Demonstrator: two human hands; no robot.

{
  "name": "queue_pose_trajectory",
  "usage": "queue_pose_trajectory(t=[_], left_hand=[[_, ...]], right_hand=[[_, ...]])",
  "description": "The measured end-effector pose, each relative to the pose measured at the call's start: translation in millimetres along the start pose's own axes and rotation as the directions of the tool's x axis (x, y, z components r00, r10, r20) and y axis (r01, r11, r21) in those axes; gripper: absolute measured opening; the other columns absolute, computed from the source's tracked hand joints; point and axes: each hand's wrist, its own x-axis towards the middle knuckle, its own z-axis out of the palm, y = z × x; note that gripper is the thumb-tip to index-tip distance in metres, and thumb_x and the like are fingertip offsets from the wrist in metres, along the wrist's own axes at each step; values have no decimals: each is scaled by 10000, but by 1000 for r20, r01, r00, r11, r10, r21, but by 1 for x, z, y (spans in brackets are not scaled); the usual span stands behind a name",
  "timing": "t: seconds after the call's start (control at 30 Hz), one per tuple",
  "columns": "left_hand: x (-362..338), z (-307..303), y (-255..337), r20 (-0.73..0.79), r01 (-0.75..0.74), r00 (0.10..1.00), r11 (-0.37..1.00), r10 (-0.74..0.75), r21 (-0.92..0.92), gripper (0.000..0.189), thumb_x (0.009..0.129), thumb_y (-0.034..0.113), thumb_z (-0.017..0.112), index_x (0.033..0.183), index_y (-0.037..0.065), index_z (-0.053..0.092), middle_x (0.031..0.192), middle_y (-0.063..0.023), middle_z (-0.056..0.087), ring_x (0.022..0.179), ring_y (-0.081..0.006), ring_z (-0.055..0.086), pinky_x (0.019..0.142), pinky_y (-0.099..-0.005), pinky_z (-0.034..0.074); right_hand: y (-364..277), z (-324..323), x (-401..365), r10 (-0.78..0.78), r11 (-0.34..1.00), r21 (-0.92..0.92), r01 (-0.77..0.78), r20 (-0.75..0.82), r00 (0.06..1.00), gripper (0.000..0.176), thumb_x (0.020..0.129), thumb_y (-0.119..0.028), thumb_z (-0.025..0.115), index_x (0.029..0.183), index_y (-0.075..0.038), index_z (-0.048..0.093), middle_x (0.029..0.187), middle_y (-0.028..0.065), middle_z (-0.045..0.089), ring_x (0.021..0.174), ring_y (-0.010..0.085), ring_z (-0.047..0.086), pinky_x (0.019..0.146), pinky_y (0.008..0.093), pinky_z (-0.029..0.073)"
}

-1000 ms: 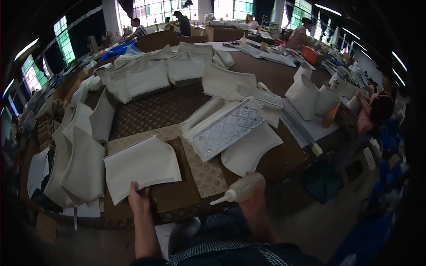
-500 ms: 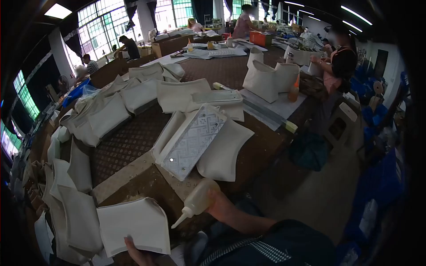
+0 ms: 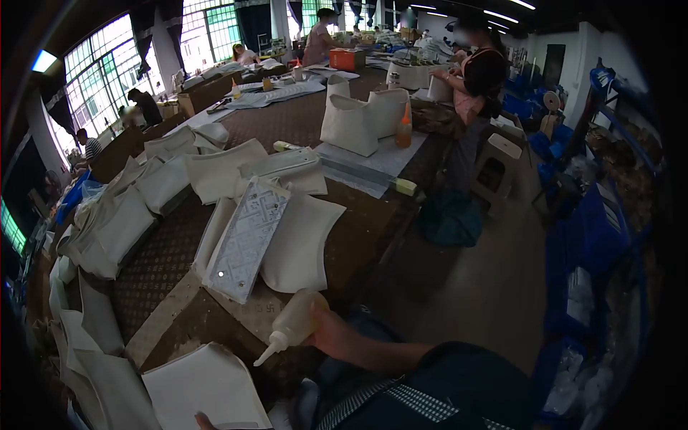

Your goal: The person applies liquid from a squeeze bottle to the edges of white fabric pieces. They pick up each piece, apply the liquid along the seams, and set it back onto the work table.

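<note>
My right hand is closed around a translucent squeeze bottle, its thin nozzle slanting down to the left. The nozzle tip is close to the right edge of a white panel at the bottom of the view. My left hand grips that panel from its near edge; only the thumb shows on top, and the other fingers are hidden. Just beyond the bottle lies a grey patterned plate with small holes, resting on cream-white pieces.
More cream-white pieces curve along the table's left side. Farther back are upright white bag-like forms, an orange-tipped bottle and a clear ruler-like strip. A co-worker stands at the right; a stool is beside the table.
The view has turned right, so the table and its contents sit farther left and the panel lower in the picture. Both hands keep their holds, the nozzle still close to the panel's edge.
</note>
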Motion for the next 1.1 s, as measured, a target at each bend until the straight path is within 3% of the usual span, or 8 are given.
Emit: queue_pose_trajectory(t=[0.2,0.5,0.67,0.73,0.77,0.8,0.97,1.1], left_hand=[[-15,8,-2,14,-13,1000,1000,13,18,562,945,352,523,1350,-20,405,1252,-166,536,1140,-311,534,955,-432,448],[-36,0,0,-59,-41,997,999,43,27,575,939,356,533,1353,-20,403,1263,-170,531,1150,-315,528,960,-433,445],[-54,-30,12,-160,-108,981,993,113,44,582,935,359,539,1355,-21,403,1269,-172,528,1156,-317,524,963,-433,443],[-54,-52,16,-228,-132,966,990,120,-39,585,934,360,541,1355,-21,402,1272,-173,527,1158,-318,523,964,-433,442],[-12,-111,-9,-268,-58,964,972,-6,-230,549,941,310,541,1352,-30,409,1287,-165,522,1165,-308,522,979,-433,439],[-13,-114,-8,-157,-42,988,949,-8,-311,510,947,254,535,1347,-39,414,1286,-157,525,1161,-298,527,986,-429,440],[-24,-111,2,-308,-140,950,956,55,-259,467,963,198,516,1349,-41,405,1295,-149,515,1162,-286,532,976,-412,455],[-30,-112,4,-310,-136,949,957,52,-255,469,961,186,520,1357,-33,396,1291,-149,517,1163,-281,533,969,-410,462]], right_hand=[[10,5,-8,41,999,-37,-39,62,997,504,938,-393,575,1316,-96,421,1224,88,538,1134,232,559,924,441,508],[1,8,-20,-114,992,-39,121,150,982,445,943,-284,595,1308,-94,425,1195,66,544,1121,212,561,912,435,515],[7,2,-11,-56,997,-48,57,26,998,383,954,-250,575,1280,-85,461,1170,69,567,1105,223,570,924,463,499],[15,-1,-10,-70,995,-65,69,-10,997,365,956,-230,573,1272,-76,472,1152,68,574,1089,211,577,905,453,513],[15,-7,-10,-89,993,-80,87,-18,996,352,956,-221,570,1262,-71,484,1146,69,582,1089,212,579,907,456,512],[12,-21,-5,-93,989,-119,90,-17,996,344,942,-194,588,1245,-57,500,1139,72,596,1097,220,583,914,459,507],[-5,14,2,-312,832,-411,372,208,927,657,875,-295,677,1389,-46,351,1255,157,519,1195,287,510,1023,462,432],[1,29,19,-387,680,-547,488,297,873,737,805,-253,731,1383,-29,332,1256,164,501,1177,271,513,989,417,452]])
